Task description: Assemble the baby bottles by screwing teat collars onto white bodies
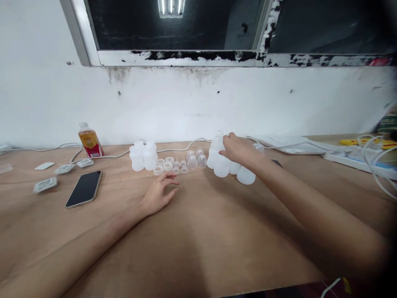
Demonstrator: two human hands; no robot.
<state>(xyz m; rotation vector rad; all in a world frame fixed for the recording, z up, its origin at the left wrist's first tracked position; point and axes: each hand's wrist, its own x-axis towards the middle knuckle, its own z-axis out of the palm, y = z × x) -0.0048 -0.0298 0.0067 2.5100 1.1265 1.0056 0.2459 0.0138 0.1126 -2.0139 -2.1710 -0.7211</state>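
My right hand (236,148) is closed over the top of a milky-white baby bottle (221,167), which stands at the front of a cluster. More bottles are around it; one behind has a clear cap (220,133), and my forearm partly covers another bottle (246,176). My left hand (159,193) lies on the table, its fingers apart and loosely bent, holding nothing. Just beyond it are white screw rings (159,170), small clear nipples (184,169) and clear dome caps (192,162). White bottle bodies (137,159) are grouped behind the rings.
On the left of the wooden table (192,240) are a phone (84,189), a drink bottle (91,140) and small white labelled packets (45,184). A white cable (180,148) runs along the wall. A power strip (359,163) and loose cables are at right.
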